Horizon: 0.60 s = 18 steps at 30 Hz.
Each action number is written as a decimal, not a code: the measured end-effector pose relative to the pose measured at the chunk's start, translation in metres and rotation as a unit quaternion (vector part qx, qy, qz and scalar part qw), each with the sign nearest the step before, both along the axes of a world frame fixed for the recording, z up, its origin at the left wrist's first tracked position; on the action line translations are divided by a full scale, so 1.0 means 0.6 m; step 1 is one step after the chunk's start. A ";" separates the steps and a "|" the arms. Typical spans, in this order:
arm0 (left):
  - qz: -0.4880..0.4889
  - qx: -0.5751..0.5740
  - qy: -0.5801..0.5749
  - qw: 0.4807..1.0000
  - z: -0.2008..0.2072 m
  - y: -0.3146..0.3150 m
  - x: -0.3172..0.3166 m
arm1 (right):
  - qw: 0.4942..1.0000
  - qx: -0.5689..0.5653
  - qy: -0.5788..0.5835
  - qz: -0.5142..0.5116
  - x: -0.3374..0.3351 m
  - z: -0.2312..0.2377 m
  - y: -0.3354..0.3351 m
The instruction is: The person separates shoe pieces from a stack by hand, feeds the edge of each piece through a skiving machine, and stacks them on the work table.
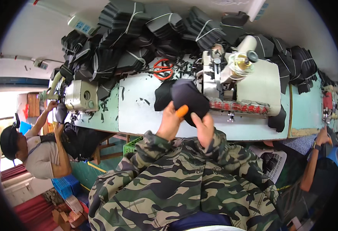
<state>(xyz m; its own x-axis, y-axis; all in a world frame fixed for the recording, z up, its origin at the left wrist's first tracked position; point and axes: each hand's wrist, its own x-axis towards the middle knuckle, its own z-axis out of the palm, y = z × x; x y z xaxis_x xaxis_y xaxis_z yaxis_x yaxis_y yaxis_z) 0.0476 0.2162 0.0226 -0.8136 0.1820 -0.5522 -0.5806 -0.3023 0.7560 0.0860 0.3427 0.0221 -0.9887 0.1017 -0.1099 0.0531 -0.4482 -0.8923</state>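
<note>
Above the table's front edge I hold a curved black foam or fabric piece in both hands. My left hand grips its lower left side, an orange cover on one finger. My right hand closes on the lower right edge, thumb on top and the other fingers mostly hidden. Behind it, another black piece lies on the pale table. Just to the right stands a white sewing machine with a red-patterned strip along its front. Red-handled scissors rest farther back.
Tied stacks of dark pieces line the wall. Black scraps litter the table. At the left, a person works at another machine; at the right, another person's arm reaches toward a machine. A black piece hangs over the front edge.
</note>
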 end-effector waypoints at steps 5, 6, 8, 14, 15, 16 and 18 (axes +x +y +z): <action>0.024 -0.133 0.081 0.987 -0.060 -0.079 -0.097 | 0.943 0.322 -0.053 0.072 -0.007 -0.039 -0.050; -0.081 -0.302 0.120 0.942 -0.065 -0.092 -0.107 | 0.898 0.438 0.043 -0.018 -0.003 -0.036 -0.062; -0.184 -0.456 0.153 0.857 -0.079 -0.105 -0.109 | 0.898 0.439 0.040 0.004 -0.031 -0.063 -0.086; -0.185 -0.558 0.170 0.791 -0.122 -0.125 -0.109 | 0.848 0.480 -0.223 -0.007 -0.127 -0.154 -0.115; -0.209 -0.543 0.173 0.794 -0.114 -0.125 -0.117 | 0.842 0.465 -0.270 0.035 -0.128 -0.146 -0.115; -0.214 -0.541 0.172 0.795 -0.108 -0.129 -0.127 | 0.833 0.448 -0.315 0.077 -0.129 -0.142 -0.117; -0.278 -0.517 0.250 0.770 -0.095 -0.142 -0.147 | 0.833 0.454 -0.311 0.059 -0.099 -0.163 -0.134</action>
<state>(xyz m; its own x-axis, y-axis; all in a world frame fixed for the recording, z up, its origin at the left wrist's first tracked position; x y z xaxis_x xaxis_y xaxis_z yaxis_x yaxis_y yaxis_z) -0.0404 0.1311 -0.0343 -0.9265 0.2532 -0.2783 0.0397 0.8014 0.5968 0.0266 0.2624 -0.0755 -0.7780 0.3286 -0.5355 0.6279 0.4382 -0.6432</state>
